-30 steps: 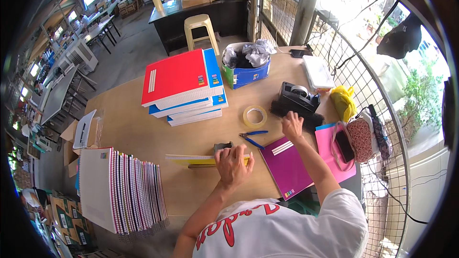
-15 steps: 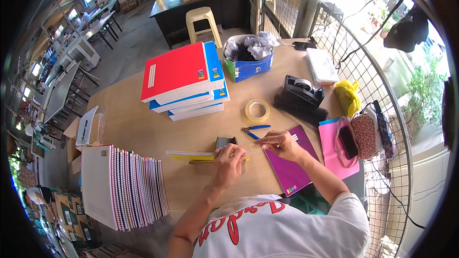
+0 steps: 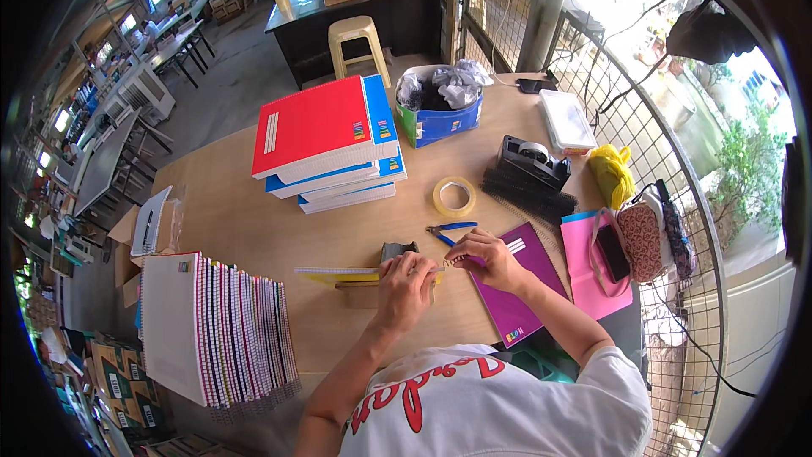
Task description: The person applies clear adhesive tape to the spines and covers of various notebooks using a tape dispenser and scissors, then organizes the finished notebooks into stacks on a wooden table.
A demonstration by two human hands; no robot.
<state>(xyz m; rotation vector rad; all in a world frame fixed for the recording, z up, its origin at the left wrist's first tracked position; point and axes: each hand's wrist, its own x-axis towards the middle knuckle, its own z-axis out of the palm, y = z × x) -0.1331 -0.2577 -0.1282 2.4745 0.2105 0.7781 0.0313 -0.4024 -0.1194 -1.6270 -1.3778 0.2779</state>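
Note:
My left hand (image 3: 404,288) is closed over the right part of a thin yellow notebook (image 3: 337,275). The notebook stands on its edge against a brown block-like stand (image 3: 359,297). Close to its right end, my right hand (image 3: 491,261) pinches a short, thin wire coil (image 3: 448,263). The coil's tip is near the notebook's end; whether it enters the holes cannot be made out. Just beyond the right hand lie blue-handled cutters (image 3: 452,227). A purple notebook (image 3: 520,292) lies under the right forearm.
Stacked red and blue notebooks (image 3: 313,127) stand at the back. A row of spiral notebooks (image 3: 173,322) is at the left. Clear tape (image 3: 454,197), a black tape dispenser (image 3: 534,161), a box of crumpled plastic (image 3: 441,123) and a pink folder (image 3: 584,258) are on the table (image 3: 228,195).
My right hand has moved left with the coil, bringing it close to the notebook's end and the left fingers. The left hand has barely moved.

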